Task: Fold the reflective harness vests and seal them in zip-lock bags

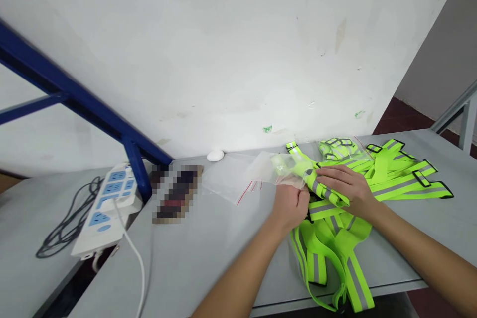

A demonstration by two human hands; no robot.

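My left hand [291, 207] is closed at the mouth of a clear plastic bag [266, 166], its fingers curled and partly hidden. Against that bag, my right hand [346, 186] grips a folded bundle of neon-yellow reflective strap [328, 193] with grey stripes. The far end of the bundle appears to be inside or behind the clear plastic. Below both hands, loose reflective straps [335, 243] lie in a heap and hang over the table's front edge. More straps [402, 179] with black buckles spread out to the right of my right hand.
A packed bag of straps [339, 149] lies near the wall. Flat clear bags [227, 179] with red seal lines lie left of my hands, by a white oval object [215, 155] and a blurred item [177, 196]. A power strip [108, 203] and blue frame [74, 82] stand left.
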